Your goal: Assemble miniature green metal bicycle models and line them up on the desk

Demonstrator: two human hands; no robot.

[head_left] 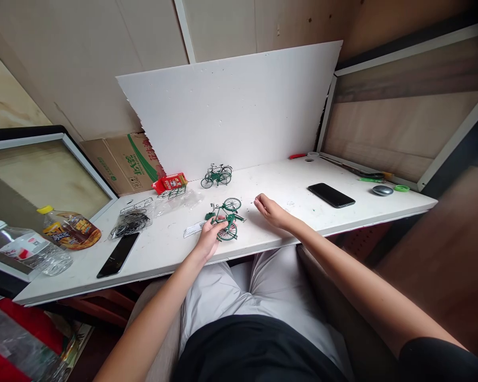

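Left hand (209, 240) clamped on green model bicycle (231, 217) by near wheel (231, 233); right hand (271, 211) apart, curled, contents unclear. Steady, light hold best; squeezing could bend wheel.

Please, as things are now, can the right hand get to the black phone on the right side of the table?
Probably yes: between the right hand and the phone, only the white tabletop with faint marks shows. The hand looks curled, so it would likely need to open first.
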